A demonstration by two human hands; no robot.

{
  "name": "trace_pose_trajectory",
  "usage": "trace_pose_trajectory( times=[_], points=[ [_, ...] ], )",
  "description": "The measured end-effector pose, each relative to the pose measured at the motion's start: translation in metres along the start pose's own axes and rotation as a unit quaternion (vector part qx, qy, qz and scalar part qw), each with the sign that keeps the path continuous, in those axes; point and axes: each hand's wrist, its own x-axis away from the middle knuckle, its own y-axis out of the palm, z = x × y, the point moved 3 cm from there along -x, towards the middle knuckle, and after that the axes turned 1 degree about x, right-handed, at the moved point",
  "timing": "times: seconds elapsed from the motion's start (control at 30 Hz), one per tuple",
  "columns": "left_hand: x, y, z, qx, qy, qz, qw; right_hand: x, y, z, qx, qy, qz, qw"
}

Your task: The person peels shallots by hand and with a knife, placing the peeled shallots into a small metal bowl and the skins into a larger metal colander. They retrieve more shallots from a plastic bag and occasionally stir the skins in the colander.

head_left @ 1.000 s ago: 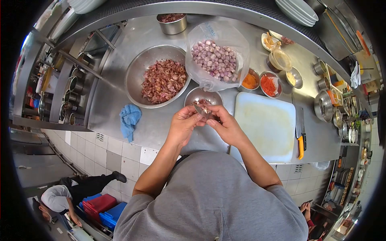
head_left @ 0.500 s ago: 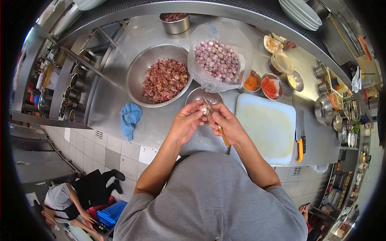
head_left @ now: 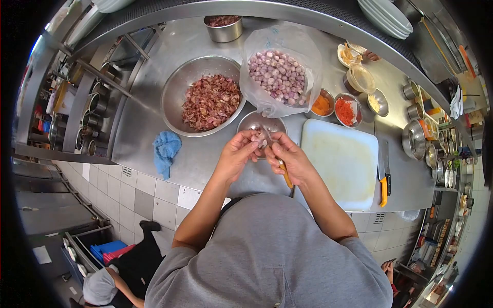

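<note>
Above a small steel bowl (head_left: 251, 119), my left hand (head_left: 239, 154) pinches a small shallot (head_left: 261, 139). My right hand (head_left: 290, 156) is closed round a small knife with a yellow handle (head_left: 287, 177), its blade against the shallot. Behind my hands, a clear plastic bag (head_left: 310, 66) holds peeled shallots (head_left: 277, 77). To the left, a large steel bowl (head_left: 172, 87) contains reddish shallots with skins (head_left: 210, 102). My fingers partly hide the shallot and the blade.
A white cutting board (head_left: 339, 164) lies at right, beside two knives (head_left: 384, 179). Small bowls hold orange (head_left: 321, 106), red (head_left: 346, 111) and yellow food (head_left: 374, 103). A blue cloth (head_left: 167, 151) rests at left. Another person (head_left: 123, 282) bends at lower left.
The shallot and blade have turned slightly between my fingers. At lower left, the other person has moved down and to the right, uncovering blue and red items.
</note>
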Motion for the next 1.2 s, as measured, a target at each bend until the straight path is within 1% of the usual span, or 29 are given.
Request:
trace_pose_trajectory(
  times=[0.07, 0.1, 0.17, 0.2, 0.27, 0.37, 0.4, 0.47, 0.5, 0.57, 0.6, 0.67, 0.7, 0.77, 0.8, 0.87, 0.9, 0.97, 1.0, 1.03, 1.07, 1.1, 1.17, 1.2],
  points=[
    [-0.001, -0.005, -0.002, 0.020, -0.025, 0.002, 0.999, -0.002, -0.007, -0.006, -0.006, -0.053, 0.023, 0.998],
    [0.000, -0.004, 0.000, 0.020, -0.025, 0.001, 0.999, -0.003, -0.009, -0.009, -0.006, -0.053, 0.023, 0.998],
    [0.002, 0.002, 0.006, 0.072, -0.035, 0.002, 0.997, -0.004, -0.016, -0.012, 0.054, -0.041, 0.079, 0.995],
    [0.001, 0.002, 0.004, 0.072, -0.035, 0.002, 0.997, -0.005, -0.016, -0.011, 0.054, -0.042, 0.079, 0.995],
    [-0.001, 0.001, 0.002, 0.090, -0.009, 0.013, 0.996, -0.007, -0.017, -0.007, 0.171, 0.002, 0.108, 0.979],
    [-0.003, -0.007, -0.004, 0.092, -0.001, 0.014, 0.996, -0.004, -0.013, -0.002, 0.179, 0.014, 0.113, 0.977],
    [-0.002, -0.008, -0.004, 0.091, -0.002, 0.014, 0.996, -0.003, -0.014, -0.002, 0.178, 0.014, 0.113, 0.977],
    [-0.001, -0.008, -0.005, 0.088, -0.006, 0.006, 0.996, 0.000, -0.013, -0.002, 0.251, 0.023, 0.024, 0.967],
    [-0.001, -0.006, -0.005, 0.088, -0.007, 0.005, 0.996, 0.000, -0.011, -0.003, 0.251, 0.022, 0.025, 0.967],
    [0.001, -0.003, -0.002, 0.082, -0.011, 0.012, 0.996, 0.000, -0.004, -0.009, 0.326, -0.051, 0.006, 0.944],
    [0.001, -0.001, 0.000, 0.082, -0.010, 0.012, 0.997, 0.000, -0.006, -0.007, 0.326, -0.051, 0.005, 0.944],
    [0.001, 0.002, 0.006, 0.064, 0.002, 0.013, 0.998, -0.001, -0.011, -0.004, 0.341, -0.086, -0.014, 0.936],
    [0.002, 0.000, 0.005, 0.064, 0.001, 0.013, 0.998, 0.000, -0.010, -0.007, 0.341, -0.086, -0.014, 0.936],
    [0.003, -0.005, 0.003, 0.041, 0.004, -0.001, 0.999, 0.004, -0.004, -0.013, 0.401, -0.093, -0.010, 0.911],
    [0.004, -0.004, 0.003, 0.041, 0.003, 0.000, 0.999, 0.004, -0.004, -0.012, 0.400, -0.092, -0.009, 0.912],
    [0.004, -0.003, 0.002, 0.049, -0.016, 0.011, 0.999, 0.002, -0.002, -0.010, 0.420, -0.110, 0.023, 0.901],
    [0.004, -0.002, 0.000, 0.049, -0.015, 0.011, 0.999, -0.002, -0.005, -0.004, 0.420, -0.110, 0.022, 0.901],
    [0.005, -0.001, -0.004, 0.022, 0.000, 0.012, 1.000, -0.008, -0.015, 0.007, 0.403, -0.178, 0.054, 0.896],
    [0.004, 0.002, -0.004, 0.022, 0.000, 0.012, 1.000, -0.007, -0.013, 0.004, 0.403, -0.178, 0.054, 0.896],
    [0.004, 0.005, -0.002, 0.018, 0.008, 0.029, 0.999, -0.005, -0.012, 0.003, 0.296, -0.100, 0.056, 0.948],
    [0.004, 0.007, 0.000, 0.015, 0.016, 0.046, 0.999, -0.004, -0.011, 0.005, 0.184, -0.019, 0.056, 0.981],
    [0.004, 0.010, 0.003, 0.015, 0.017, 0.047, 0.999, -0.004, -0.007, 0.004, 0.184, -0.019, 0.055, 0.981],
    [0.003, 0.015, 0.008, 0.075, 0.012, 0.052, 0.996, -0.004, -0.003, 0.007, 0.050, 0.011, 0.073, 0.996],
    [0.002, 0.015, 0.006, 0.076, 0.012, 0.051, 0.996, -0.005, -0.004, 0.008, 0.051, 0.011, 0.073, 0.996]
  ],
)
